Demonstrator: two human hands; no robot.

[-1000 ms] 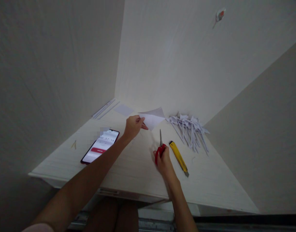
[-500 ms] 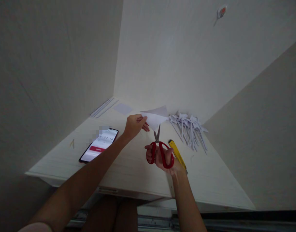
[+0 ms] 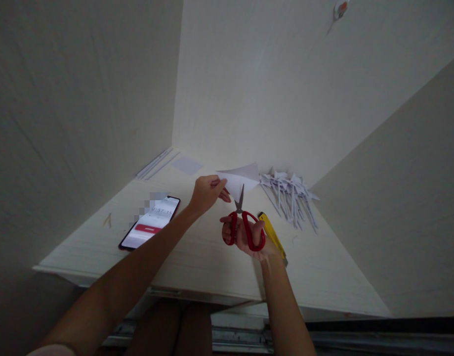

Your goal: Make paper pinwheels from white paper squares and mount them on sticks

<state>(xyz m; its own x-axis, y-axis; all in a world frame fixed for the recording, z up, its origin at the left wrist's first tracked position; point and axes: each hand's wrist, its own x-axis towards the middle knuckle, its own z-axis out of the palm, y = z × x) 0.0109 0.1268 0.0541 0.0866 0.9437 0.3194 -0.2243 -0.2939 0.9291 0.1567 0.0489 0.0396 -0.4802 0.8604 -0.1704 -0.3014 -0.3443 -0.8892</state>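
Note:
My left hand (image 3: 205,193) is closed on one corner of a folded white sheet of paper (image 3: 243,179), holding it just above the pale desk (image 3: 197,257). My right hand (image 3: 247,237) grips red-handled scissors (image 3: 243,225) with fingers through the loops. The scissor blades point up and reach the paper's lower edge.
A yellow utility knife (image 3: 271,234) lies right of my right hand. A pile of folded white paper pieces (image 3: 291,198) sits by the back wall. A phone (image 3: 149,222) with a lit screen lies at left. White strips (image 3: 157,163) and a paper square (image 3: 188,165) lie in the corner.
My right hand lifted the scissors off the desk, turned them handles toward me and brought the blades up to the paper. My left hand kept holding the sheet.

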